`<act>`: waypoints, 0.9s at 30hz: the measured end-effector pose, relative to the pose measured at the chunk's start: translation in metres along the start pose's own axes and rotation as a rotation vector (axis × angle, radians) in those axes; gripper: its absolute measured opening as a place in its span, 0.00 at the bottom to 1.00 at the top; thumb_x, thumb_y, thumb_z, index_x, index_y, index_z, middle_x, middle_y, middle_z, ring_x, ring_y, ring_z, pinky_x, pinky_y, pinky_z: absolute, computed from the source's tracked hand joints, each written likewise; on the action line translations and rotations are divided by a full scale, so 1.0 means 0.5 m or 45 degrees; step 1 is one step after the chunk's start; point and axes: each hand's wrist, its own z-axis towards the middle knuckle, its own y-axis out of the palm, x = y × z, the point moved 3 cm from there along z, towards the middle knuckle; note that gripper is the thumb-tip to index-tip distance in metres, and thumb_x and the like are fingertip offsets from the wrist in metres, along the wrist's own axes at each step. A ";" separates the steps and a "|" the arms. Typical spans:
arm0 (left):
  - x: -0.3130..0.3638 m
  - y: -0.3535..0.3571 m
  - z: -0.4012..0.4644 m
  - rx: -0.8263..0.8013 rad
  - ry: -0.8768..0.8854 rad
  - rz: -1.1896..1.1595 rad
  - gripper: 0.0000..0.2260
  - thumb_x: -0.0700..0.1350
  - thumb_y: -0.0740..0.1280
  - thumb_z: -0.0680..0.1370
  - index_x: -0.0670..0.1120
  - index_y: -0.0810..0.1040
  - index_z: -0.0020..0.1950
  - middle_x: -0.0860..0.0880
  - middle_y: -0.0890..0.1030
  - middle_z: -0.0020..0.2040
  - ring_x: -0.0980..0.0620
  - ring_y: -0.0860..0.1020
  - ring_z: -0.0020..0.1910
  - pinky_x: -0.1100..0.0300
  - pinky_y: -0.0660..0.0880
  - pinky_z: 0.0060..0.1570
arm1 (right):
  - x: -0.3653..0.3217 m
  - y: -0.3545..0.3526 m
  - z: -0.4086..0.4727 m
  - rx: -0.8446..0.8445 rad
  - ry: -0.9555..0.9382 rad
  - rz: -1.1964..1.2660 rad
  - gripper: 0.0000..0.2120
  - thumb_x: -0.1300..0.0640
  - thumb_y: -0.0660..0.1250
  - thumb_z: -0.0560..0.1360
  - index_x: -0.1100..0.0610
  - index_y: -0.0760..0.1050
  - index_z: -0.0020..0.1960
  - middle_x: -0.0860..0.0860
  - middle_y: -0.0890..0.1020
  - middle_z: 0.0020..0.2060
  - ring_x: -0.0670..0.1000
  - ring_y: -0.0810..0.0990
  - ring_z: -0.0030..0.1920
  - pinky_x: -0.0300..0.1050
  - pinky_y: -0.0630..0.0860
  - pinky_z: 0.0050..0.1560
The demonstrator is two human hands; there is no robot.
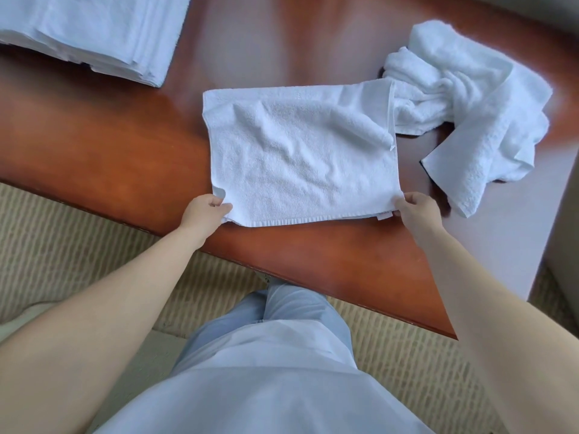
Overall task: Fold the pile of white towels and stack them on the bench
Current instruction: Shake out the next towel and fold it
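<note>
- A stack (94, 36) of folded towels is already sitting at the far left of the tabletop (109, 158); a crumpled pile (470, 98) is still waiting at the right.
- One towel (300, 151), apparently folded once, is being held flat at the tabletop's near edge, long axis running left to right.
- Its near corners are being pinched: one by the left hand (206, 211), the other by the right hand (416, 209).

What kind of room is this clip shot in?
Probably a hotel or guest room: a polished wooden bench on woven carpet, with a stack of folded white towels and a crumpled pile.
</note>
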 end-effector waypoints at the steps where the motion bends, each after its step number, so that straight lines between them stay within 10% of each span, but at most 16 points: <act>1: -0.005 -0.001 0.003 0.010 -0.025 -0.027 0.10 0.49 0.70 0.80 0.41 0.80 0.50 0.49 0.76 0.41 0.49 0.77 0.41 0.53 0.75 0.49 | 0.002 -0.001 0.003 -0.001 0.018 0.016 0.07 0.51 0.67 0.78 0.53 0.81 0.47 0.49 0.84 0.41 0.47 0.74 0.35 0.43 0.68 0.35; 27: 0.038 -0.108 -0.054 0.091 -0.258 -0.845 0.13 0.53 0.78 0.74 0.48 0.79 0.49 0.48 0.81 0.50 0.54 0.79 0.38 0.62 0.80 0.39 | -0.052 -0.056 -0.047 0.017 0.112 0.436 0.08 0.48 0.72 0.77 0.52 0.84 0.45 0.47 0.85 0.37 0.49 0.80 0.43 0.48 0.79 0.56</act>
